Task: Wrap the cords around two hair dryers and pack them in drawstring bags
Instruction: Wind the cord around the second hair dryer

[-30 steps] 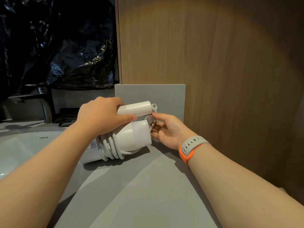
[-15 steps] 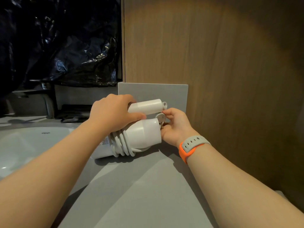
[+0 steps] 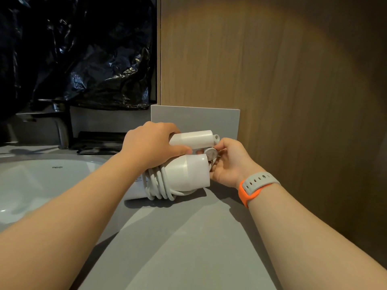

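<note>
A white hair dryer (image 3: 186, 172) lies on its side on the grey counter (image 3: 188, 243), its handle folded up beside the barrel. Several turns of white cord (image 3: 157, 185) are wound round the barrel. My left hand (image 3: 150, 145) grips the dryer from above, thumb between handle and barrel. My right hand (image 3: 228, 162), with an orange and grey watch band on the wrist, is curled at the nozzle end and pinches the cord's plug (image 3: 211, 154) between handle and barrel. No drawstring bag or second dryer is plainly visible.
A white sink basin (image 3: 31, 185) lies to the left with a chrome tap (image 3: 58, 122) behind it. Black plastic sheeting (image 3: 83, 55) hangs above. A dark flat item (image 3: 98, 141) lies behind the dryer. A grey panel (image 3: 194, 120) and wooden wall (image 3: 272, 80) close the back and right.
Both hands and the dryer have shifted slightly rightward. My right hand has curled in closer at the nozzle end, working the plug in between handle and barrel.
</note>
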Motion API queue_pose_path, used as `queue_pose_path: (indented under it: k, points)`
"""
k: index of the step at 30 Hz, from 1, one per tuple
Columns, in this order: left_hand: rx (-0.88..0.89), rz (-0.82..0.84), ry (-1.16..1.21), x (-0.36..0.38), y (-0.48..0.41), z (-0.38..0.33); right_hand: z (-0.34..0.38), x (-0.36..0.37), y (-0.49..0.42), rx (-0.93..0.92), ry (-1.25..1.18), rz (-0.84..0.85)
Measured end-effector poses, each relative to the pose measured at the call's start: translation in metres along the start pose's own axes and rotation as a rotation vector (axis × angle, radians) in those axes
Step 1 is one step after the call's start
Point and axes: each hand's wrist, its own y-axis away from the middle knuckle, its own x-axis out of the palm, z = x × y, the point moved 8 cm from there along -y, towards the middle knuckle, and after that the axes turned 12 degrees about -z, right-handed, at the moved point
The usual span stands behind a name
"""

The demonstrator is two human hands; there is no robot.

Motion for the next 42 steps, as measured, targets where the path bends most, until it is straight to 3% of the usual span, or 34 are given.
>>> queue_pose_path:
  k: [8, 14, 21, 31, 42]
  points:
    - [0.012, -0.038, -0.032, -0.003, 0.002, -0.002, 0.004, 0.0, 0.009, -0.017, 0.32, 0.061]
    - [0.0, -0.03, -0.012, -0.002, 0.002, -0.002, 0.005, 0.011, 0.011, -0.163, 0.475, 0.115]
    - [-0.008, -0.022, 0.016, -0.004, 0.003, -0.002, 0.005, 0.014, 0.01, -0.162, 0.417, 0.15]
    - [-0.058, -0.03, 0.034, -0.007, 0.003, 0.001, 0.006, 0.013, 0.005, -0.203, 0.287, 0.012]
    - [-0.081, -0.001, 0.094, -0.003, 0.0, 0.011, 0.007, 0.003, 0.012, -0.116, 0.087, 0.174]
